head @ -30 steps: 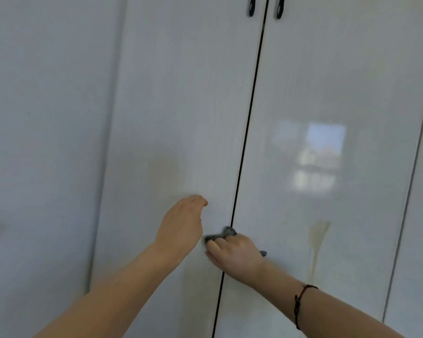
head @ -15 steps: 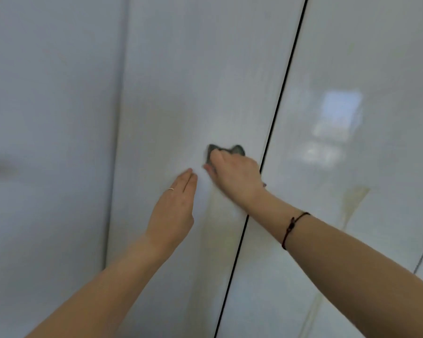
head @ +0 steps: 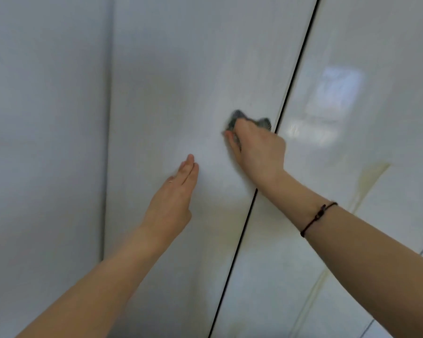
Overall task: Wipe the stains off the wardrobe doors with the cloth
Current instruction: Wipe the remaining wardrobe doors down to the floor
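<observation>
Right of the dark seam [head: 295, 69], the right wardrobe door [head: 381, 40] bears a yellowish drip stain [head: 368, 178], its length running down the panel roughly parallel to the seam. Just left of the seam the right hand [head: 259, 150], the nearer one, grips the dark cloth [head: 238, 118] against the left wardrobe door [head: 181, 57]. Farther left, the left hand [head: 174, 198] lies flat, fingers straight, holding nothing.

A home, likely a bedroom: tall glossy white wardrobe doors [head: 181, 69] fill the whole view, parted by a thin dark gap [head: 294, 76], one door mirroring a bright window reflection [head: 337, 86].
</observation>
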`<state>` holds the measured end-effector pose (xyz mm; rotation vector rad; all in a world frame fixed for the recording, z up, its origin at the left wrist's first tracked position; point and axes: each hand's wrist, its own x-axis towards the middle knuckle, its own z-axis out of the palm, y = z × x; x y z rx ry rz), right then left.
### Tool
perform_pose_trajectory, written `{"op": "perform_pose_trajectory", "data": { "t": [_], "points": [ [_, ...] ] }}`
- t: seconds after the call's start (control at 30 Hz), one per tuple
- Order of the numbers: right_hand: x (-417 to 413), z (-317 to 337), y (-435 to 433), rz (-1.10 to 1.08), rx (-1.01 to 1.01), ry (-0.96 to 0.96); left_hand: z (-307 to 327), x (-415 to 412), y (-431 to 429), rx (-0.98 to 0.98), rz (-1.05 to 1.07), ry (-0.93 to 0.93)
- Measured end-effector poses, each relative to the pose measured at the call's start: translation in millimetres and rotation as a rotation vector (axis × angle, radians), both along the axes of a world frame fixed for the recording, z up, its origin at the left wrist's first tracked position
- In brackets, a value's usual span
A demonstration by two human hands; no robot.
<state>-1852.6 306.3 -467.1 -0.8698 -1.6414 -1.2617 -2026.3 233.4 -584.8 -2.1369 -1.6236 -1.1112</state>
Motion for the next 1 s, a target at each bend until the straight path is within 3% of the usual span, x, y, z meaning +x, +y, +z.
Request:
{"op": "perform_pose_trajectory", "data": {
  "t": [0.13,0.2,0.27,0.4,0.5,0.57,0.67,0.73,0.8,0.9,1.0],
  "points": [
    [24.6,-135.8,-6.1,0.114,-0.195,-0.477,-5.8,5.0,3.9,0.018,0.052,0.037],
    [39.3,-147.8,-9.0,0.114,-0.236,-0.525,-5.3,5.2,-0.1,0.018,0.091,0.088],
    [41.2,-99.4,-14.0,0.043,-0.185,-0.395,-2.7,5.7,-2.8,0.016,0.123,0.101],
    [83.1,43.8,-27.2,-0.086,-0.004,0.114,8.5,25.0,-3.0,0.029,0.229,0.119],
    [112.9,55.9,-25.9,-0.041,0.002,0.321,20.8,47.2,-2.9,0.116,0.239,0.135],
    [112.0,5.1,-21.5,0.009,-0.068,0.101,29.4,63.8,-2.4,0.191,0.168,0.151],
    [130.6,-83.9,-21.2,0.04,-0.147,-0.436,43.2,94.7,-1.3,0.302,0.067,0.21],
    [156.8,-82.3,-22.0,0.06,-0.138,-0.592,51.1,110.0,-1.1,0.342,0.026,0.265],
    [178.9,-27.9,-25.0,-0.006,-0.122,-0.418,56.2,123.7,4.6,0.344,0.026,0.269],
    [212.6,69.1,-40.2,-0.184,0.027,0.129,52.5,147.9,12.5,0.236,0.094,0.196],
    [222.6,78.3,-45.9,-0.185,0.034,0.429,44.3,164.3,16.2,0.216,0.172,0.168]
  ]
}}
